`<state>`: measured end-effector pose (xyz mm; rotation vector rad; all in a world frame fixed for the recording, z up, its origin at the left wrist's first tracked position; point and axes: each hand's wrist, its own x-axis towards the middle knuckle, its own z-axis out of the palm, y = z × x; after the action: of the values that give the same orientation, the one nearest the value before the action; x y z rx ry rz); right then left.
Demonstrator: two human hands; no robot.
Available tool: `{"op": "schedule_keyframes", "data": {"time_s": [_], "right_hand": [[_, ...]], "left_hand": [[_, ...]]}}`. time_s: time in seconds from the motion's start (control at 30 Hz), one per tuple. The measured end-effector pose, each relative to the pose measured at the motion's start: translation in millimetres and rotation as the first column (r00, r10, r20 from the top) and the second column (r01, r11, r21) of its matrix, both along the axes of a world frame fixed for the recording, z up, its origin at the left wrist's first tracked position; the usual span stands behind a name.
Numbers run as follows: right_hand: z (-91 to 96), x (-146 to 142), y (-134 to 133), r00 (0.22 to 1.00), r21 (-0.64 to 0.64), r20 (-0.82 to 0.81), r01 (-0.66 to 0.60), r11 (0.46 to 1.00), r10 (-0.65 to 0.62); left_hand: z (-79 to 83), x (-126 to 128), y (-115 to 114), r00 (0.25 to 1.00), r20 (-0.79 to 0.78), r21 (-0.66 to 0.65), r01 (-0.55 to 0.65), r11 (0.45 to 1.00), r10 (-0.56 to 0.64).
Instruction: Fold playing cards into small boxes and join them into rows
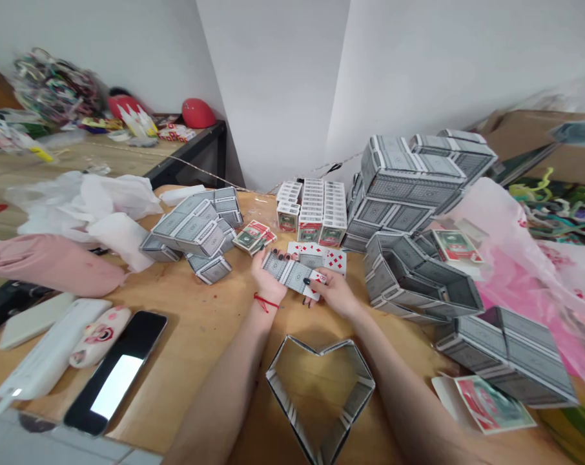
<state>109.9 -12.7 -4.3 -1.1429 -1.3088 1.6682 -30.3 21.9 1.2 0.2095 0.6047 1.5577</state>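
Observation:
My left hand (269, 279) is closed round a fanned row of grey-backed playing cards (288, 272) held above the wooden table (200, 323). My right hand (335, 292) pinches the right end of the same fan, thumb on a card with a red mark. Loose face-up red cards (328, 257) lie just beyond the hands. A heart-shaped frame made of joined cards (321, 387) lies on the table between my forearms.
Card-built frames are piled at left (195, 229) and at right (418, 194). Rows of card boxes (314, 210) stand at the back. A black phone (115, 371), a white case (45, 358) and pink plastic bags (529, 284) flank the work area.

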Motion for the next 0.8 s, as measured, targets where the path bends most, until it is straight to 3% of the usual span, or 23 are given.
{"op": "schedule_keyframes", "data": {"time_s": [0.17, 0.27, 0.43, 0.6, 0.8], "right_hand": [[0.5, -2.8, -1.3, 1.0, -0.005, 0.012, 0.008, 1.0, -0.008], [-0.7, 1.8, -0.1, 0.995, -0.053, -0.093, -0.037, 0.998, 0.032], [-3.6, 8.5, 0.5, 0.97, -0.15, -0.228, -0.123, 0.981, 0.086], [-4.6, 4.9, -2.2, 0.99, -0.065, -0.118, -0.091, 0.994, 0.083], [-5.2, 3.6, -4.1, 0.99, -0.02, -0.127, -0.057, 0.998, 0.054]], "left_hand": [[1.7, 0.0, 0.3, 0.998, -0.063, -0.025, -0.014, 1.0, 0.012], [1.4, -2.2, 2.2, 0.994, -0.101, -0.04, -0.039, 0.998, 0.035], [-2.1, -16.3, 7.9, 0.995, 0.073, -0.001, -0.069, 0.998, 0.069], [-3.8, -22.1, 12.0, 0.996, 0.067, 0.014, -0.058, 0.998, 0.057], [-6.9, -17.1, 11.9, 0.999, 0.014, 0.023, -0.033, 0.999, 0.033]]}}
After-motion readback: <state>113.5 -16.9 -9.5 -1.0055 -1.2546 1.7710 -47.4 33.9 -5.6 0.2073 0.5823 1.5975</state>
